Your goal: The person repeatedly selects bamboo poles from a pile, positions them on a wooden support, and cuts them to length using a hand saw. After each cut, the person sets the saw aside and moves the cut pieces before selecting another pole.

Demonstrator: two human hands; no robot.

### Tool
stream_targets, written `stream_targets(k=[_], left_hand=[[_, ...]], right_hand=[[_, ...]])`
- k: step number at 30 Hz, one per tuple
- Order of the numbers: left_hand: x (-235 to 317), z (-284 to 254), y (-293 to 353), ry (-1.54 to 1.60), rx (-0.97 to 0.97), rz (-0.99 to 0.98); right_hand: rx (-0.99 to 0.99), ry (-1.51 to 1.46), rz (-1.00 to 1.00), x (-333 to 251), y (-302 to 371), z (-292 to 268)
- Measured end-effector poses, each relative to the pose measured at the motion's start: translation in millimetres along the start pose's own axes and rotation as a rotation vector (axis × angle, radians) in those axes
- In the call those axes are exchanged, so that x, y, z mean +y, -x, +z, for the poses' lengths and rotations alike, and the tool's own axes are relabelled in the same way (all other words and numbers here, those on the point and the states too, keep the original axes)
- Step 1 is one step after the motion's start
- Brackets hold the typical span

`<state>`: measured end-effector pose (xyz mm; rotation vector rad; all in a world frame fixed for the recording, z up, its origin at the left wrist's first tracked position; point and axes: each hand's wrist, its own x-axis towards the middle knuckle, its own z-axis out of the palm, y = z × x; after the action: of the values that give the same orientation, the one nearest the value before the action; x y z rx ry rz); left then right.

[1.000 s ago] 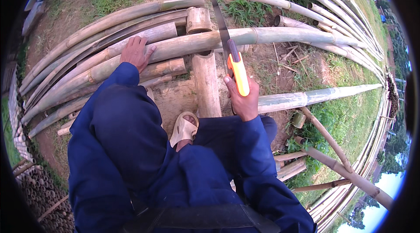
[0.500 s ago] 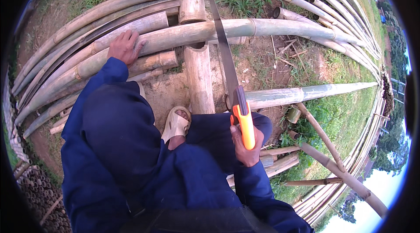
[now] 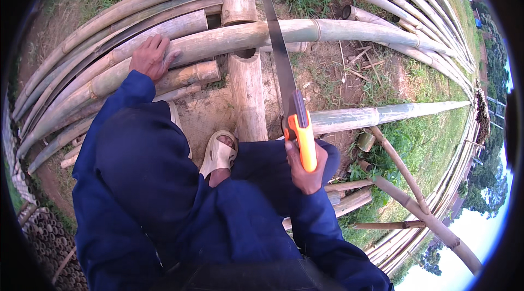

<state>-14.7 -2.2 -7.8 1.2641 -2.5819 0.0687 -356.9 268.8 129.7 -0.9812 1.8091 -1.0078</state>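
A long bamboo pole (image 3: pixel 355 31) lies across the upper middle, resting on an upright-looking thick bamboo support (image 3: pixel 248 97). My left hand (image 3: pixel 153 58) presses down on this pole at the left, its fingers curled over the top and its thumb toward the right. My right hand (image 3: pixel 307 170) is wrapped round the orange and dark handle of a hand saw (image 3: pixel 282 59). The saw's long blade crosses the pole just right of the support and reaches past its far side. I cannot tell how deep the blade sits in the pole.
Several cut bamboo lengths (image 3: pixel 125 18) lie at the left, with a short bamboo piece (image 3: pixel 238 7) beyond the support. Another pole (image 3: pixel 355 119) runs rightward near my knee. Leaning poles (image 3: pixel 404 198) stand at lower right. My sandalled foot (image 3: pixel 219 153) is beside the support.
My right hand has pushed the saw a little farther away from me, so more blade passes beyond the pole. My left hand stays on the pole.
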Motion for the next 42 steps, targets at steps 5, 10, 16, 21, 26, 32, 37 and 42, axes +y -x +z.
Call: stream_targets(k=[5, 10, 16, 21, 26, 32, 37, 42], left_hand=[[1, -12, -5, -0.02, -0.023, 0.004], [-2, -7, -6, 0.025, -0.105, -0.035], [-1, 0, -4, 0.01, -0.055, -0.035], [3, -12, -7, -0.015, -0.099, -0.071], [2, -3, -5, 0.007, -0.039, -0.074], [1, -4, -3, 0.061, 0.024, -0.049], [0, -8, -7, 0.014, -0.034, -0.075], [1, 0, -5, -0.003, -0.064, -0.098]], right_hand=[[-0.016, -0.03, -0.108, 30, -65, 29], [-0.004, 0.113, -0.116, -3, 58, -12], [0.013, 0.176, -0.113, 12, 0, 5], [0.09, -0.108, 0.032, 22, 21, 11], [0.081, 0.159, -0.169, -19, 63, -1], [0.015, -0.009, -0.158, 22, -60, 40], [0.038, 0.063, -0.044, 17, 39, 5], [0.037, 0.118, -0.106, -14, 54, -1]])
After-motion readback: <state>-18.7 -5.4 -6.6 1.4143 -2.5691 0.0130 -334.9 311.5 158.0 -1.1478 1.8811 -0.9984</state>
